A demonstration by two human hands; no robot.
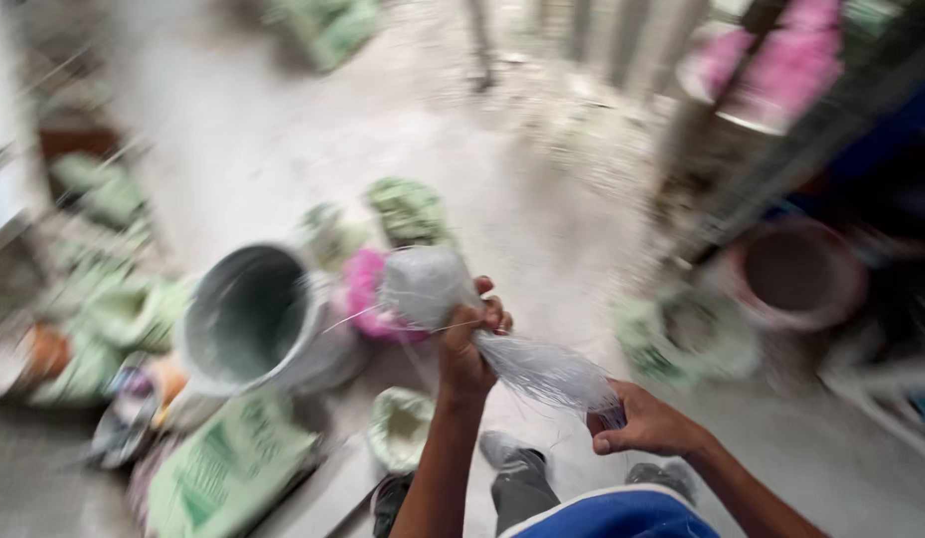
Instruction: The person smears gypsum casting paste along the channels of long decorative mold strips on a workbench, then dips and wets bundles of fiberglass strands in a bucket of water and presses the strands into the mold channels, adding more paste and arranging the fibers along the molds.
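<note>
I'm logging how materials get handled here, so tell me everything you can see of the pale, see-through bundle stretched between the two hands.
The pale translucent plastic bundle looks like thin, stringy film or a woven sack. Its upper end bulges into a rounded grey-white lump above the left hand, whose fingers clench it. From there it narrows into a twisted, streaky tail slanting down to the right hand, which pinches the end. Loose strands stick out. Motion blur hides finer detail.

A grey plastic bucket (251, 317) lies tipped on the concrete floor (542, 229), left of the hands. A pink bundle (368, 294) sits just right of it; a green printed sack (228, 468) lies before it; a round reddish tub (793, 271) stands far right.
</note>
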